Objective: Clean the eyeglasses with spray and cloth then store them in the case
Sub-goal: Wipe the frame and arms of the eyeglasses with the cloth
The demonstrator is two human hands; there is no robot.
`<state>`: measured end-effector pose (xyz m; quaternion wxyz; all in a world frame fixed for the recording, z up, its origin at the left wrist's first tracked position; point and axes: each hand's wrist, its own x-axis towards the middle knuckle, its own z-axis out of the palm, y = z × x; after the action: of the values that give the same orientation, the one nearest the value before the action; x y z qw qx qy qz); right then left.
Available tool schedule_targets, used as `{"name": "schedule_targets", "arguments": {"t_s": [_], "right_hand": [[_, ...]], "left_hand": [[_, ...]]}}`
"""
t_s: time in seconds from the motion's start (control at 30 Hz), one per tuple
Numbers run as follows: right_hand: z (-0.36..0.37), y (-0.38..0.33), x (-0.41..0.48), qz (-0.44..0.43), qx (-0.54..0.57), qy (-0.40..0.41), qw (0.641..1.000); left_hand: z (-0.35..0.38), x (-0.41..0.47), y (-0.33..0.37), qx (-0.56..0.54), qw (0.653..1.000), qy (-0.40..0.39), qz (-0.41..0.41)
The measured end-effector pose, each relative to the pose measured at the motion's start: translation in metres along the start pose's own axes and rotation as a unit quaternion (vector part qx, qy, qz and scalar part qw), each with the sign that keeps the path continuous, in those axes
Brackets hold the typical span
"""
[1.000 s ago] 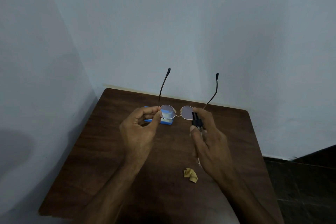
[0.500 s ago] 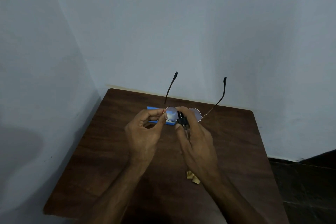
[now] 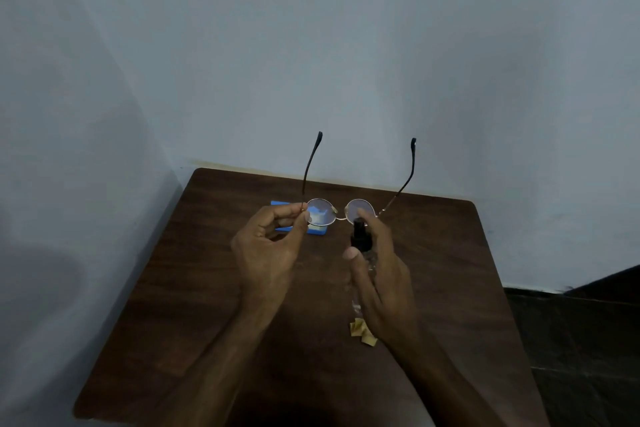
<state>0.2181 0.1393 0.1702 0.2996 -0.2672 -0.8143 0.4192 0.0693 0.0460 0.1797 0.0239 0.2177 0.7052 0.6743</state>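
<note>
Thin-rimmed round eyeglasses (image 3: 341,211) are held up above the table, their two dark temple arms pointing away toward the wall. My left hand (image 3: 268,246) pinches the frame at its left hinge between thumb and forefinger. My right hand (image 3: 377,270) grips a small clear spray bottle with a black nozzle (image 3: 360,236), the nozzle just below the right lens. A blue case (image 3: 301,224) lies on the table behind my left hand, partly hidden by it. A crumpled yellow cloth (image 3: 362,331) lies on the table beside my right wrist.
The dark wooden table (image 3: 194,288) stands in a corner, with pale walls at its far edge and left side. A dark floor (image 3: 581,340) shows to the right of the table.
My right hand with the spray bottle moved from the left lens, where it was half a second ago, back to the right lens. My left hand keeps its pinch on the frame.
</note>
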Motion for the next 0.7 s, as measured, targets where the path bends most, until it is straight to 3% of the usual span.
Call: {"name": "schedule_targets", "arguments": {"t_s": [0.27, 0.47, 0.7], "right_hand": [[-0.024, 0.113, -0.022, 0.14, -0.029, 0.1, 0.985], [-0.033, 0.187, -0.038, 0.221, -0.057, 0.089, 0.97], [-0.025, 0.206, -0.044, 0.222, -0.052, 0.063, 0.972]], "left_hand": [[0.001, -0.002, -0.01, 0.005, 1.0, -0.009, -0.026], [0.006, -0.012, -0.013, -0.006, 0.999, -0.016, -0.052], [0.005, -0.017, -0.012, -0.02, 0.998, -0.016, -0.064]]}}
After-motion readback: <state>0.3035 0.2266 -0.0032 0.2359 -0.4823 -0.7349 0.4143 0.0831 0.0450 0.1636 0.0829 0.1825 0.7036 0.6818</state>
